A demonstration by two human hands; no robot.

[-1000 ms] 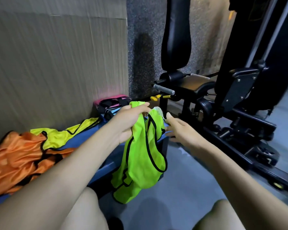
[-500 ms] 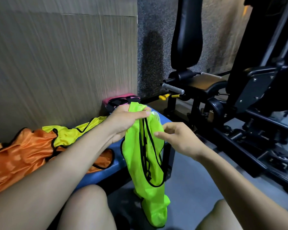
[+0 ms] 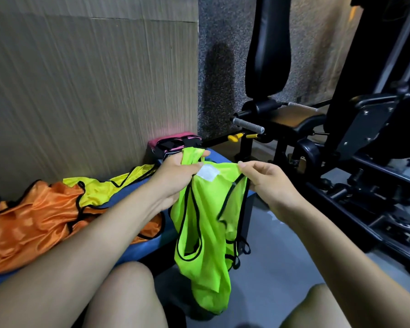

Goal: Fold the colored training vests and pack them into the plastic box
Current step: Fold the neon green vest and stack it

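Observation:
A neon green vest (image 3: 206, 237) with black trim hangs in front of me, its white label facing up at the collar. My left hand (image 3: 175, 176) grips one bunched shoulder. My right hand (image 3: 265, 178) pinches the other shoulder, and the collar is stretched between both hands. The vest's lower end dangles toward the floor between my knees. On the blue bench (image 3: 142, 247) to my left lie a crumpled orange vest (image 3: 38, 223) and a yellow vest (image 3: 109, 188). No plastic box is in view.
A pink and black bundle (image 3: 173, 143) sits at the bench's far end against the wall. A black gym machine (image 3: 341, 143) with a padded seat fills the right side. Grey floor (image 3: 277, 271) lies between bench and machine.
My right hand has taken hold of the vest's second shoulder and pulled it to the right, spreading the collar open so the white label shows. My left hand keeps its grip.

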